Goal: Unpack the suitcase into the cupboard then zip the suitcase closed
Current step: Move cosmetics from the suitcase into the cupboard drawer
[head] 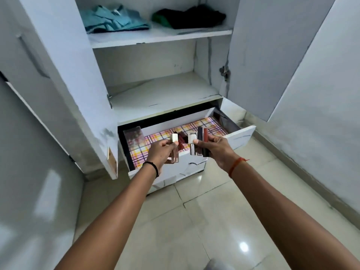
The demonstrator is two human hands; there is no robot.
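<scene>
A: White laminate all over: the cupboard (64, 75) stood with both doors open, and a teal garment (115, 18) and a dark garment (191, 16) lay folded on the top shelf. The suitcase wasn't in view.

B: And lower down?

A: The drawer (241, 135) was pulled out, lined with checked paper (155, 137), a clear box (134, 139) at its left end. Both hands hung over it.

B: Holding what?

A: The left hand (159, 152) had fingers curled round 1 cosmetic tube (174, 147) with a pale cap. The right hand (216, 147) clamped a bundle of about 4 tubes (198, 143), upright, side by side.

B: How would they handle?

A: Light and rigid, I'd judge, but glossy and slippery, so a bundle could fan apart. Best pinched across the middle of the bodies, not by the caps, and laid down flat on the liner.
</scene>
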